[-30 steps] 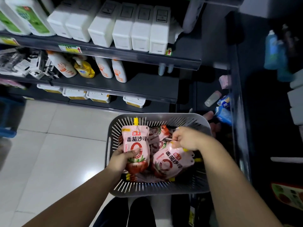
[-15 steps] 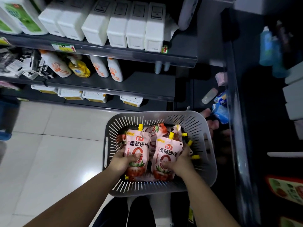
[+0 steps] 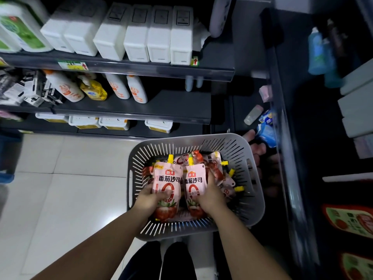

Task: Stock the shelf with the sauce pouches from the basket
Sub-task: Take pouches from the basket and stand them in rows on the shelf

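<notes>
A grey slotted basket (image 3: 255, 201) sits low in front of me with several pink tomato-sauce pouches inside. My left hand (image 3: 150, 198) grips one upright pouch (image 3: 166, 178) with a yellow cap, thumb across its front. Beside it, my right hand (image 3: 210, 196) holds a second upright pouch (image 3: 193, 179) by its right side. More pouches (image 3: 224, 174) lie loose behind and to the right of the two held ones. The dark shelf unit (image 3: 286, 138) on my right holds similar pouches (image 3: 351, 221) at its lower level.
Dark shelves (image 3: 161, 110) ahead carry white boxes, white and yellow bottles and small tubs. Blue bottles (image 3: 316, 51) stand on the upper right shelf. Another person's fingers (image 3: 256, 147) show just behind the basket's far right rim. Pale floor tiles (image 3: 70, 188) stretch to the left.
My right hand reached into the basket, stood a second pouch upright and took hold of it beside the left-hand pouch. Both pouches have risen slightly.
</notes>
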### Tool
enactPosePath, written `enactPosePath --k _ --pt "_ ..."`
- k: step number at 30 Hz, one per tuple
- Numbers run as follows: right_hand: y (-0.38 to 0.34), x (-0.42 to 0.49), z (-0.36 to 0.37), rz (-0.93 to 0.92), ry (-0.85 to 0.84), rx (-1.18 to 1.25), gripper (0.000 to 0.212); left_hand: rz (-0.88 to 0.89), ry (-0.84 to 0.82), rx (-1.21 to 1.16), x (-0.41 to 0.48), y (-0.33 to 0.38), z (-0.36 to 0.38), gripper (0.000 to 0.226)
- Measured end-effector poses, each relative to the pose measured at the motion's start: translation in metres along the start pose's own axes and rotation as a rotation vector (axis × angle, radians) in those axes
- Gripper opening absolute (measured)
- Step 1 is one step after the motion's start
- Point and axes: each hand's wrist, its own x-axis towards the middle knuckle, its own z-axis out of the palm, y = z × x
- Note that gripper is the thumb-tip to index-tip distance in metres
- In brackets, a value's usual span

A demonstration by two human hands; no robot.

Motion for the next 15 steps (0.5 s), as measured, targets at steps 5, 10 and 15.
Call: enactPosePath --k 5,10,15 --pt "0.001 -0.007 0.000 0.025 0.017 0.048 0.083 -0.024 -0.009 -0.079 -0.004 0.012 -0.002 0.039" --pt "0.008 -0.029 -0.026 0.132 -0.032 0.672 0.034 0.077 -0.166 0.005 -0.020 0.038 0.001 0.059" --pt "0.002 -0.067 -0.058 0.031 -0.125 1.167 0.055 0.179 -0.291 0.107 -0.043 0.078 0.013 0.058"
